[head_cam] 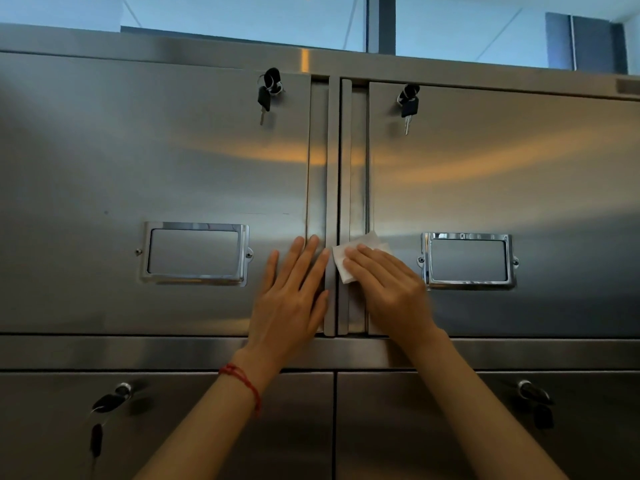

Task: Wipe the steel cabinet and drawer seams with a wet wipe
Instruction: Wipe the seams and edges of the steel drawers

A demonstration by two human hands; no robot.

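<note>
The left hand (292,299) lies flat, fingers straight, on the left door (156,174) of the steel cabinet (173,53) beside the centre seam (338,188). The right hand (388,289) presses the white wet wipe (349,251) with straight fingers against the seam's right strip. The label holders (195,252) carry no writing.

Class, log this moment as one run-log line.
step: wiping centre seam | right hand: presses wipe on seam | left hand: flat on left door | keys: in locks

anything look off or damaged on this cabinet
Nothing stands out. Both upper doors sit closed and even, keys hang in their locks, label frames are straight. The right hand presses the wipe flat by the seam.
</note>
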